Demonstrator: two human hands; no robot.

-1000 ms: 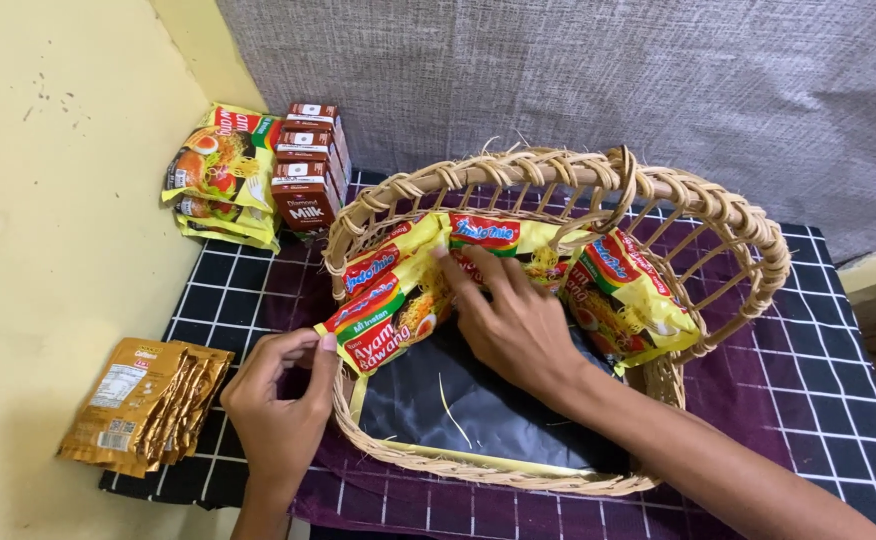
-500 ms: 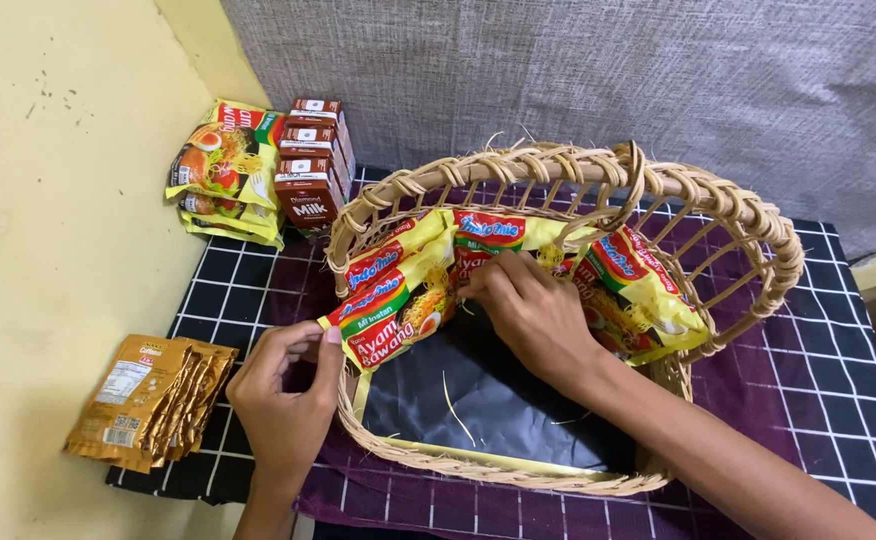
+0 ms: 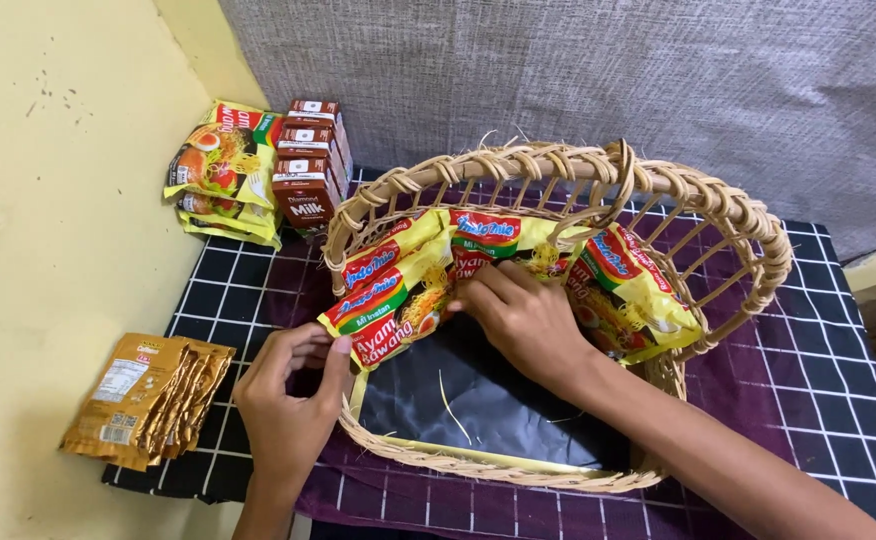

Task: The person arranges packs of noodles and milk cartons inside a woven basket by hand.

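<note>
Checked tablecloth (image 3: 818,330) under wicker basket (image 3: 558,480), yellow wall (image 3: 48,200) beside

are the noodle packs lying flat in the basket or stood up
Stood up: the noodle packs lean in a row against the basket wall, over its bare black liner.

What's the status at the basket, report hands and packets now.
Left hand pinching yellow noodle packet at woven wicker basket rim. Right hand inside, pressing packets. Nothing blocking.

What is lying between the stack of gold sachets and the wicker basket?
In the head view, only the person's left hand lies between the gold sachets and the wicker basket, over the checked cloth.
</note>
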